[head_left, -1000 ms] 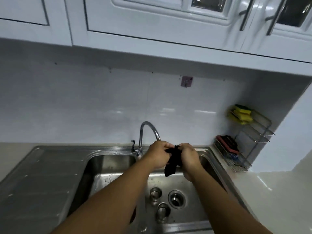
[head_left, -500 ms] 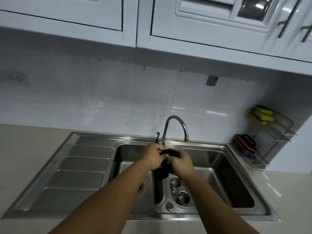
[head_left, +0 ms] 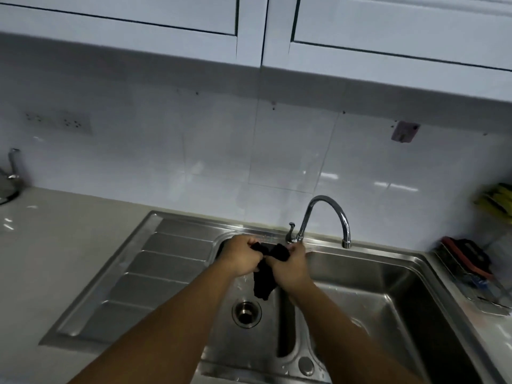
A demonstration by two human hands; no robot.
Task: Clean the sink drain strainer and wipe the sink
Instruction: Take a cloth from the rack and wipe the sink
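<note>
Both hands were held close together over the steel sink [head_left: 388, 275], above the divider between its two bowls. The left hand [head_left: 241, 256] had its fingers clenched round the upper end of a black cloth [head_left: 263, 284]. The right hand [head_left: 291, 268] gripped the same cloth just beside it, fingers curled into the bunched fabric. The knuckles of the two hands were nearly touching. The loose end of the cloth hung below the fingers.

Below the hanging end, in the left bowl, lay the drain [head_left: 246, 313], a round metal ring with a dark centre. Whether a strainer sat in it could not be told.

Just beyond the right fingertips stood the base of the curved tap [head_left: 327, 214], its spout turned away to the right of the fingers. The ribbed drainboard [head_left: 166, 261] lay to the left of the left fingers. Far to the right of the fingers, blurred, were yellow sponges [head_left: 496, 199] and a red and black item [head_left: 468, 257]. On the tiles above the fingers were a wall hook [head_left: 405, 131] to the right and a socket plate [head_left: 59, 122] far left.
</note>
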